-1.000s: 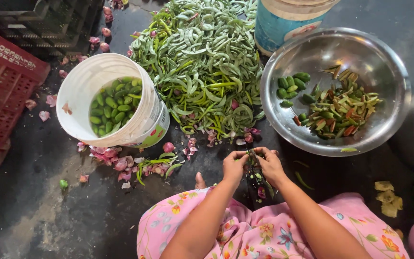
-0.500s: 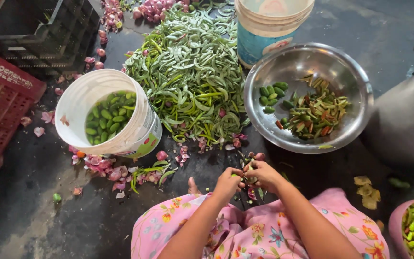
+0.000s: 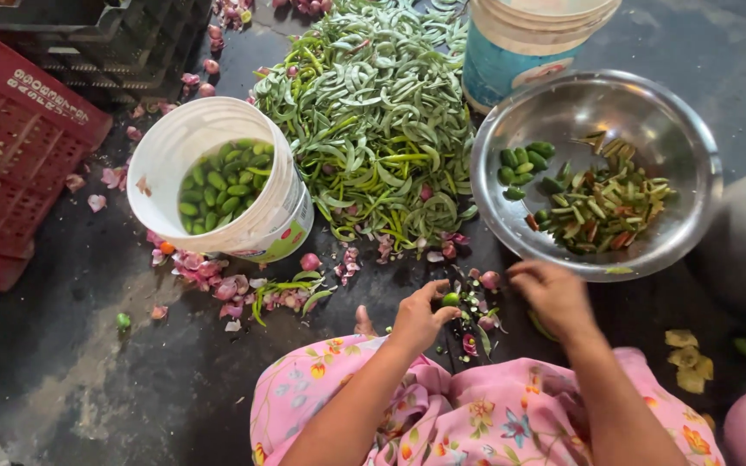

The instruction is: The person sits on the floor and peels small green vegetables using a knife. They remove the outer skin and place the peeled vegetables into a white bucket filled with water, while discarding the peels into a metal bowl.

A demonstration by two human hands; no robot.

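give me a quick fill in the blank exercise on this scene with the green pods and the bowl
1. The left hand pinches a small round ____ piece between its fingertips.
2. The round white plastic bucket holds cut green pieces in ____.
3. The shiny round steel bowl lies to the ____ of the big heap of long green pods.
4. The red plastic crate stands at the ____ edge of the view.

Missing words: green; water; right; left

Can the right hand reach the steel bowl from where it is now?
Probably yes. The right hand hovers just below the near rim of the steel bowl, and nothing stands between them; only small scraps lie on the floor there.
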